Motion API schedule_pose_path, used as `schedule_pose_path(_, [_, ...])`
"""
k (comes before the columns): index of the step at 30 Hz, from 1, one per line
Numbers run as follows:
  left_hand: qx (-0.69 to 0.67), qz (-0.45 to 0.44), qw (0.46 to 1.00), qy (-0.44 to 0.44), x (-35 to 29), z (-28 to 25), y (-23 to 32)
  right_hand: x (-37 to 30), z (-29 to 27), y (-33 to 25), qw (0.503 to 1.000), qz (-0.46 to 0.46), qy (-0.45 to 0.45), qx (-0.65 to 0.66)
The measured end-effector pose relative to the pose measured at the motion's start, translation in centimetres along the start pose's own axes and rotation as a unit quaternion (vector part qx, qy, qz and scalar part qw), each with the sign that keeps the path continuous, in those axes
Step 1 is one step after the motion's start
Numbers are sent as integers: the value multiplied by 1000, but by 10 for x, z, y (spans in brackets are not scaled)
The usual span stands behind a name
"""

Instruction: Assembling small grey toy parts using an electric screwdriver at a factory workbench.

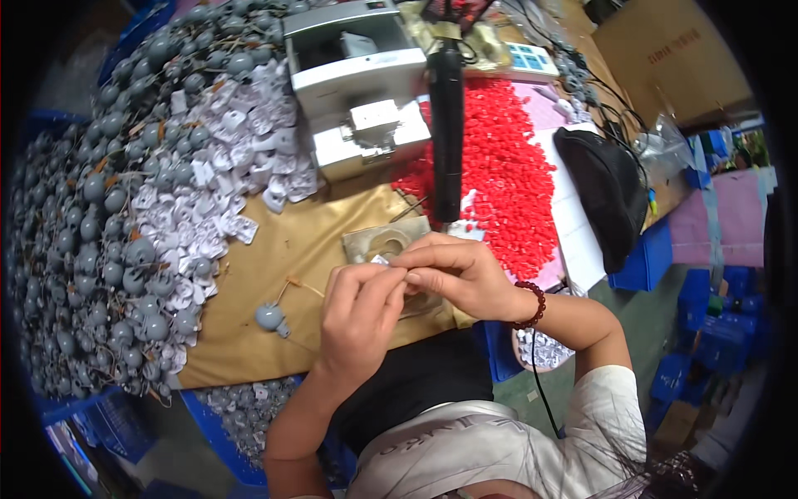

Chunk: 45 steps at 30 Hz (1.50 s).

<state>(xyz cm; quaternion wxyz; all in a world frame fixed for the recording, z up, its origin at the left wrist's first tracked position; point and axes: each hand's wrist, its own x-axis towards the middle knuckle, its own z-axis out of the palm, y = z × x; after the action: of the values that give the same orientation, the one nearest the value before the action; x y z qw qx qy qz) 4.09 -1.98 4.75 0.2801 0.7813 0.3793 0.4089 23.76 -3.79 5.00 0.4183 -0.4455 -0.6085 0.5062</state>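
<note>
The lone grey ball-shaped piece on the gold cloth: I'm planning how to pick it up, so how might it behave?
The grey piece may roll if pushed, as its body is rounded, though the stub could check it. Its thin, bent cord looks floppy and would probably trail. Small beside the left hand, it is probably light.

A loose, off-white, short-sleeved cloth T-shirt, creased and marked with dark lettering across the chest, fills 5 to 6 o'clock. Its wide right sleeve, toward 4 o'clock, ends above the elbow. A bracelet of round, dark-red beads circles the right hand's wrist. Plain black cloth covers the lap at 6 o'clock.
</note>
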Motion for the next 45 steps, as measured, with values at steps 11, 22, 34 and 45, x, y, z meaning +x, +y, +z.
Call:
schedule_pose_path(11, [-70, -98, 993, -13, -24, 23, -27, 7, 7, 41, 974, 185, 24, 132])
schedule_pose_path(22, [78, -20, 980, -181, 6, -6, -54, 0, -7, 58, 964, 156, 70, 203])
schedule_pose_path(34, [132, 78, 964, -218, -5, 4, -23, -8, -22, 54, 975, 109, 88, 175])
schedule_pose_path(45, [122, 119, 966, -193, 10, 6, -43, -13, -15, 50, 990, 82, 83, 78])
